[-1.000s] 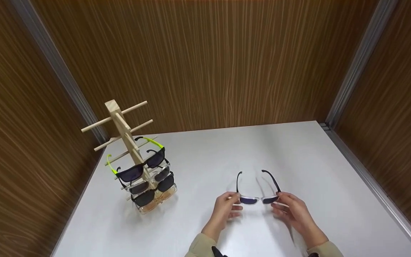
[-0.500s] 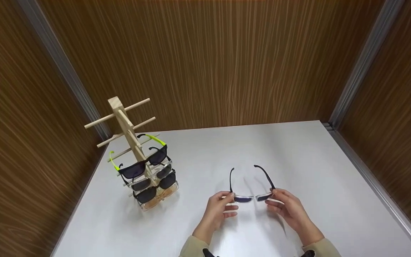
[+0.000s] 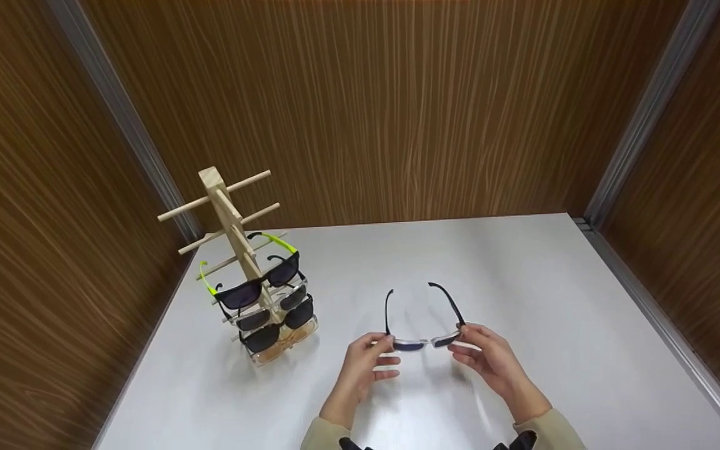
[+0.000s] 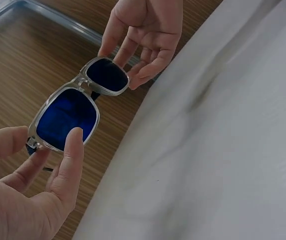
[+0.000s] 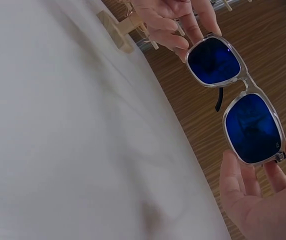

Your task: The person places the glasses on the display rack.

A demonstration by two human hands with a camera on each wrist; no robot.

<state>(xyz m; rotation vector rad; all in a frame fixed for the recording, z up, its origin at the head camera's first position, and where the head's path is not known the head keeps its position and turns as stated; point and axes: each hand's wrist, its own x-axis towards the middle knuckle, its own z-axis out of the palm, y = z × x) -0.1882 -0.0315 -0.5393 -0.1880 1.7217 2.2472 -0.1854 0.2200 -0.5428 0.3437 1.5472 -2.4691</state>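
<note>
A pair of sunglasses (image 3: 409, 345) with a clear frame, dark blue lenses and black temples is held above the white table, temples unfolded and pointing away. My left hand (image 3: 360, 364) pinches its left hinge corner between thumb and fingers. At the opposite corner my right hand (image 3: 490, 361) pinches the frame the same way. Both wrist views show the blue lenses (image 4: 67, 118) from the front, with fingertips at each outer edge. To the left, a wooden display rack (image 3: 230, 215) bears several sunglasses; the topmost pair (image 3: 241, 295) has a black front and neon-yellow temples.
The rack's upper pegs (image 3: 247, 181) stick out on both sides with no glasses on them. Wood-grain panels (image 3: 397, 112) enclose the white table (image 3: 491, 262) at the back and sides, with metal rails (image 3: 641, 119) at the corners.
Both hands have shifted left with the sunglasses, still gripping both corners. The rack and table sit slightly further right in view as the head camera turns a little.
</note>
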